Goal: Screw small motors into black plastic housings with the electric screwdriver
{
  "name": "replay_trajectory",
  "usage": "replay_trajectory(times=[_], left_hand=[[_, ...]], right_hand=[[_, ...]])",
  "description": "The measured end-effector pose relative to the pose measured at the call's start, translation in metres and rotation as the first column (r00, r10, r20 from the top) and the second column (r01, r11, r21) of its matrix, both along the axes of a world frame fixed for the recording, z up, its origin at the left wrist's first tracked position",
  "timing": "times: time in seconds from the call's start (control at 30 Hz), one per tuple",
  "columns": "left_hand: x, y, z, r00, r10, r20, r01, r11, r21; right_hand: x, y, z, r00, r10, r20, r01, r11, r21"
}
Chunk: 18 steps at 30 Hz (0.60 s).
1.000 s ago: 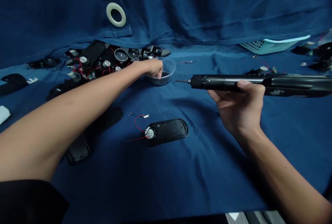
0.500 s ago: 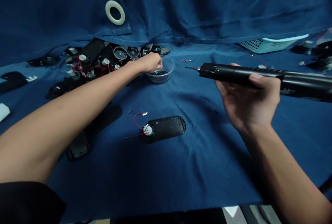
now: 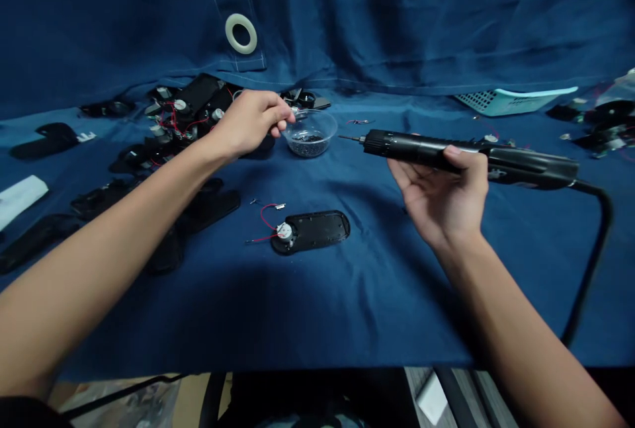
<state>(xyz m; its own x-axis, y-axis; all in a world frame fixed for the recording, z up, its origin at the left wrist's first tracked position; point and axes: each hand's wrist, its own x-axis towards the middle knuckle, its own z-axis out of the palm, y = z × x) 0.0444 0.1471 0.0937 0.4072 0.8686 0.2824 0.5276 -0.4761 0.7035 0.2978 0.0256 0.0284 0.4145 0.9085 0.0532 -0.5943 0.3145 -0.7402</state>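
Observation:
My left hand (image 3: pixel 258 120) is just left of the clear plastic bowl (image 3: pixel 311 133), its thumb and fingers pinched together; anything between the fingertips is too small to make out. Small dark pieces lie in the bowl's bottom. My right hand (image 3: pixel 444 193) is closed around a black electric screwdriver (image 3: pixel 421 150), whose thin bit points left toward the bowl. A black elongated casing (image 3: pixel 317 229) lies on the blue cloth below the bowl, with a round white motor (image 3: pixel 284 232) and red wires at its left end.
Black casings and wired parts (image 3: pixel 191 107) are piled at the back left, beside my left arm. At the back right stand a light teal basket (image 3: pixel 516 102) and more dark parts (image 3: pixel 610 124). A black cord (image 3: pixel 598 262) hangs from the screwdriver. A white object (image 3: pixel 22 200) lies far left.
My left hand has come out of the bowl and moved left. The screwdriver in my right hand has shifted left, and its cord now shows. The head view has shifted a little.

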Motion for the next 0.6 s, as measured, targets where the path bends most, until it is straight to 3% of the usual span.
replay_trajectory(times=[0.13,0.23,0.3,0.4,0.6], left_hand=[[-0.003,-0.04,-0.01,0.939,0.068,0.337,-0.063,0.998,-0.026],[-0.003,-0.064,-0.024,0.866,0.079,0.495,-0.064,0.997,-0.048],[-0.003,-0.075,-0.032,0.847,0.084,0.525,-0.055,0.996,-0.07],[-0.004,-0.087,-0.04,0.878,0.094,0.469,-0.064,0.995,-0.08],[-0.01,-0.099,-0.046,0.888,0.1,0.448,-0.05,0.991,-0.122]], right_hand=[[-0.007,-0.005,-0.001,0.999,0.05,0.016,-0.05,0.999,0.014],[-0.012,-0.008,-0.002,0.996,0.082,0.034,-0.083,0.996,0.022],[-0.015,-0.009,-0.003,0.994,0.101,0.037,-0.102,0.995,0.021],[-0.018,-0.009,-0.004,0.993,0.111,0.043,-0.111,0.994,0.008],[-0.023,-0.011,-0.003,0.992,0.125,0.032,-0.124,0.992,-0.029]])
